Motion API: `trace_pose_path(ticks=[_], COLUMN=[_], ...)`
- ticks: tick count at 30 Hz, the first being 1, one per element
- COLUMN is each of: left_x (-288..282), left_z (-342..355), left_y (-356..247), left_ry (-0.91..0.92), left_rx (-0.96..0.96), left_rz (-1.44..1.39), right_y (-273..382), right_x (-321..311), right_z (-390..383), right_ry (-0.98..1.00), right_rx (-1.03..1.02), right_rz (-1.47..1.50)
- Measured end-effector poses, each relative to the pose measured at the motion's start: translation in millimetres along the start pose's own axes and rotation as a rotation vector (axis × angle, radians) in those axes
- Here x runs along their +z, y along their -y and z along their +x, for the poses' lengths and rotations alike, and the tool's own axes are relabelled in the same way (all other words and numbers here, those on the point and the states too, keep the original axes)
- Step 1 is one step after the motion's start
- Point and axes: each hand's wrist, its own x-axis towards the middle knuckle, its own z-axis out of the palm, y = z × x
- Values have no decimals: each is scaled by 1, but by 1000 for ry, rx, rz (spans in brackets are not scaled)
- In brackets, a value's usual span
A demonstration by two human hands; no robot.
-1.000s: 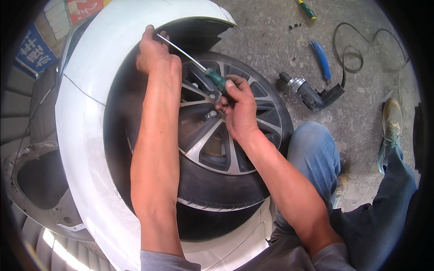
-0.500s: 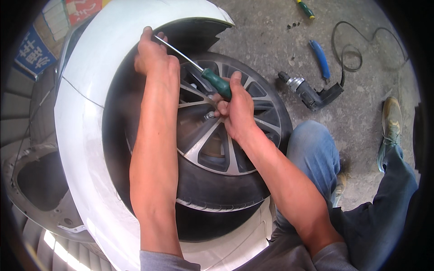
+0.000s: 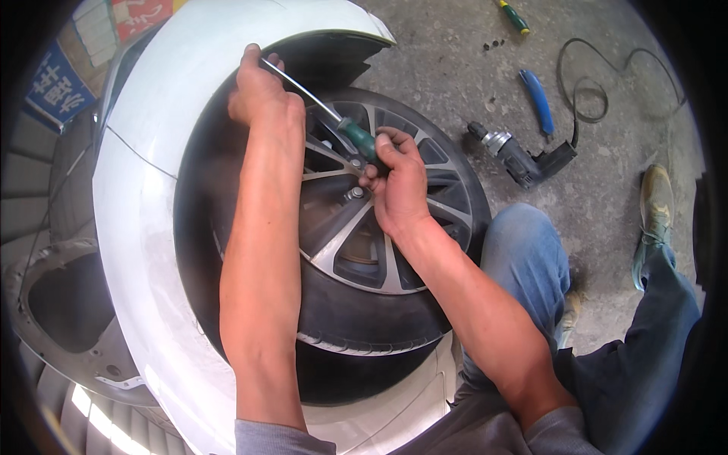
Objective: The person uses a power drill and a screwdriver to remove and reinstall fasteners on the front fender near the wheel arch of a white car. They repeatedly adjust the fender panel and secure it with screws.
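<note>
My right hand (image 3: 400,178) is closed round the dark green handle of a screwdriver (image 3: 356,137), in front of the wheel's hub. The metal shaft slants up to the left, and its tip ends beside my left hand (image 3: 259,89). That hand is at the upper edge of the wheel arch, thumb up and fingers curled inward; what they grip is hidden. Below both hands is the wheel (image 3: 334,254), a spoked alloy rim in a black tyre, with lug nuts showing near the hub. A white fender (image 3: 140,205) curves round it, with the dark arch liner (image 3: 326,57) inside.
A corded power drill (image 3: 516,155) rests on the concrete floor right of the wheel, its cable looping behind. Nearby lie a blue-handled tool (image 3: 537,101), another screwdriver (image 3: 514,17) and several small dark pieces (image 3: 493,44). My bent knee (image 3: 527,243) is close to the tyre.
My right hand has shifted slightly down the screwdriver's handle, and its fingers have changed their hold. The left hand stays at the arch edge, almost unmoved.
</note>
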Motion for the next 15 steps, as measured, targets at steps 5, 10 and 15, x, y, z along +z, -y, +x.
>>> trace_pose_path(ticks=[5, 10, 15], left_x=[-3, -2, -3], left_z=[3, 0, 4], left_y=[1, 0, 2], left_ry=[14, 29, 17], left_rx=[2, 9, 3], left_rz=[-18, -16, -26], right_y=[4, -11, 6], right_x=[3, -3, -14], right_z=[-6, -1, 2], right_ry=[2, 28, 113], right_rx=[104, 23, 468], right_rz=[-2, -102, 12])
